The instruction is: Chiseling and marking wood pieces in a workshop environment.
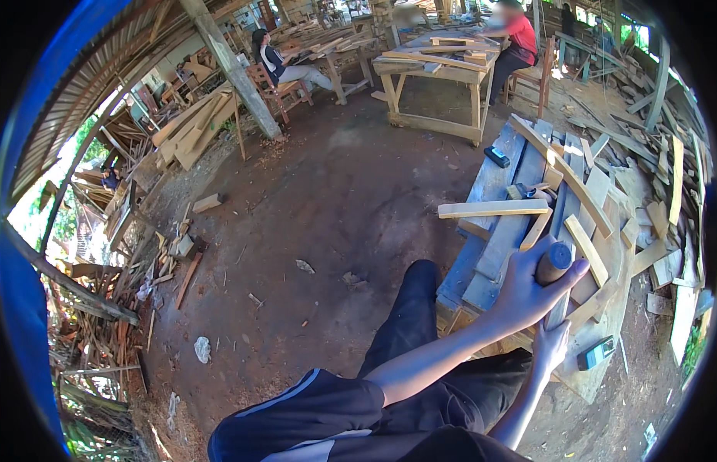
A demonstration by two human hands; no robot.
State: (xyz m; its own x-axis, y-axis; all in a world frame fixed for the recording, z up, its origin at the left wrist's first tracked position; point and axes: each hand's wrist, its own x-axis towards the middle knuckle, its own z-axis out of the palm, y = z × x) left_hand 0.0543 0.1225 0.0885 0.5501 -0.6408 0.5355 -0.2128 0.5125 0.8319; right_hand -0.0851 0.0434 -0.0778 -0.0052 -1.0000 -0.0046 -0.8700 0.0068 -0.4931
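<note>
While wood strips (493,209) lie strewn across the counter (460,276), we clamp our left hand (526,289) round a dark cylinder (556,259) above its near end, our right hand (552,344) gripping a narrow piece (557,313) just beside.

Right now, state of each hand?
Left hand: closed around the dark cylinder.
Right hand: fingers curled; what it holds, if anything, can't be told.

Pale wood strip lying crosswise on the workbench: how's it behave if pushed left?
The strip looks like straight, solid wood, so probably stiff. Its flat faces suggest sliding rather than rolling. Its left end appears to overhang the workbench, so it might tip off.
</note>
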